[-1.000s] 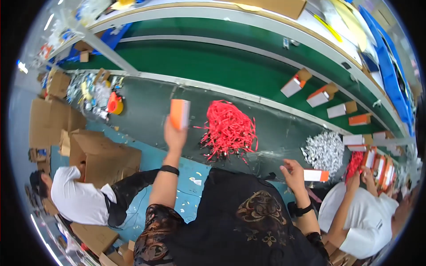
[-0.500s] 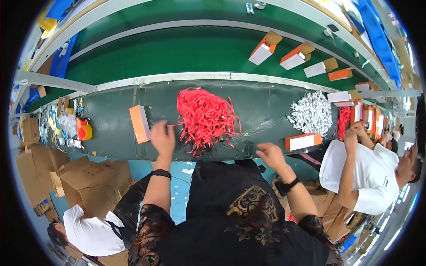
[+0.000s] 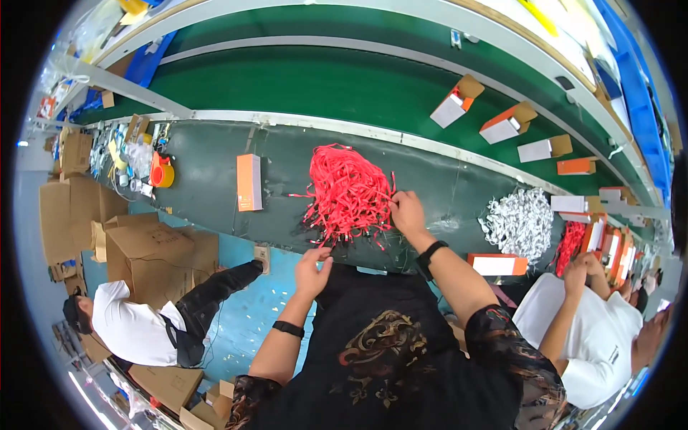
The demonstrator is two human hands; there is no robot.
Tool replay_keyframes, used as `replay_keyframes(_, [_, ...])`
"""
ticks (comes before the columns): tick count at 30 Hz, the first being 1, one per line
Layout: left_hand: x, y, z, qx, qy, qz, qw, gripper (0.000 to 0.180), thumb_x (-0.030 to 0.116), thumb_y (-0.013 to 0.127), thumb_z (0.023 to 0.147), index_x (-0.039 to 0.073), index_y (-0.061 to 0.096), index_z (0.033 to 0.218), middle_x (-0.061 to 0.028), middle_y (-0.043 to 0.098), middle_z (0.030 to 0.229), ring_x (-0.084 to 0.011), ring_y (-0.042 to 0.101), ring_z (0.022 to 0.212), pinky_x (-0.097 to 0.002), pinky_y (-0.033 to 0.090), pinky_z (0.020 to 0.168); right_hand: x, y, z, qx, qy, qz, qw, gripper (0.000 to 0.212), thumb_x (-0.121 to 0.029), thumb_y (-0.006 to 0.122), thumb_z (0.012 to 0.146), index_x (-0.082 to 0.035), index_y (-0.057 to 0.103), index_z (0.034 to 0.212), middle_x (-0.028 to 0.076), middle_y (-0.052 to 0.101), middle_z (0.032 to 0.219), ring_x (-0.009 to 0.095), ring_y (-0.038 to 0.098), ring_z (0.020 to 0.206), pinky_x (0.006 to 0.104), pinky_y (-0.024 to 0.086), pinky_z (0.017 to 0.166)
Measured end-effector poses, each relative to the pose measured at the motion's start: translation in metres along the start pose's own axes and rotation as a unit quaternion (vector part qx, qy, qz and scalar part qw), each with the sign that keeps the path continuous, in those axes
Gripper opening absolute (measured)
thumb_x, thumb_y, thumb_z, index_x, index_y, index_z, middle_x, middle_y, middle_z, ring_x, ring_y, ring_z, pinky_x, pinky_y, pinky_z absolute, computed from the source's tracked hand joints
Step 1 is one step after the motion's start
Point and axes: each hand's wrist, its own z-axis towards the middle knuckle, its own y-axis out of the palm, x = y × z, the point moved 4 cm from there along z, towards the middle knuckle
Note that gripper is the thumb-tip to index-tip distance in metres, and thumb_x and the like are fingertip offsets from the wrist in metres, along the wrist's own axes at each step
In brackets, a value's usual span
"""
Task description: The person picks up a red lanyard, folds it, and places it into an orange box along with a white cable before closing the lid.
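A heap of thin red straps [image 3: 347, 190] with small dark and metallic ends lies in the middle of the dark green bench. My right hand [image 3: 408, 216] is at the heap's right edge, its thumb and fingers closed around the end of a red strap. At the near edge of the bench, just below the heap, is my left hand [image 3: 312, 274]. Its fingers reach toward the loose strap ends, with the thumb apart and nothing visibly held. An orange and white box [image 3: 249, 183] stands on the bench left of the heap.
To the right lie a pile of white straps [image 3: 522, 223] and another orange and white box [image 3: 497, 264]. Open boxes [image 3: 449, 107] stand on the green conveyor [image 3: 301, 82]. An orange tape dispenser [image 3: 163, 172] sits at left. One co-worker [image 3: 588, 337] works at right; another person [image 3: 136, 322] is at left.
My right hand has moved up and left to the red heap and closed on a strap. My left hand has drawn back from beside the heap to the bench's near edge. The view has shifted.
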Motion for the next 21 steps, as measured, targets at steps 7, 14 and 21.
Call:
replay_keyframes(7, [-0.008,-0.02,0.014,0.127,-0.069,-0.069,0.987,0.023,0.009,0.069,0.085,0.001,0.068,0.107,-0.0112,0.069,0.094,-0.0182,0.069,0.081,-0.0306,0.053,0.073,-0.052,-0.08,-0.009,0.017,-0.106,0.103,0.989,0.011,-0.015,0.066,0.086,-0.009,0.071,0.093,0.013,0.07,0.091,0.032,0.066,0.084,0.0394,0.051,0.081])
replay_keyframes(14, [0.088,-0.044,0.081,0.148,0.066,-0.14,0.977,0.025,0.008,0.071,0.084,0.001,0.067,0.108,-0.0142,0.068,0.1,-0.0236,0.069,0.092,-0.0351,0.053,0.085,-0.134,-0.171,-0.019,-0.156,-0.099,0.536,0.824,0.009,-0.01,0.057,0.092,-0.004,0.061,0.088,0.01,0.071,0.095,0.017,0.065,0.09,0.034,0.051,0.085])
replay_keyframes(21, [0.19,-0.039,0.136,-0.062,0.27,-0.026,0.961,0.026,0.014,0.07,0.086,0.001,0.069,0.108,-0.0132,0.07,0.102,-0.03,0.065,0.103,-0.0391,0.048,0.094,-0.185,-0.257,-0.054,-0.194,-0.178,0.56,0.785,0.005,-0.009,0.056,0.091,-0.004,0.058,0.09,0.016,0.069,0.103,0.019,0.066,0.081,0.0345,0.052,0.081])
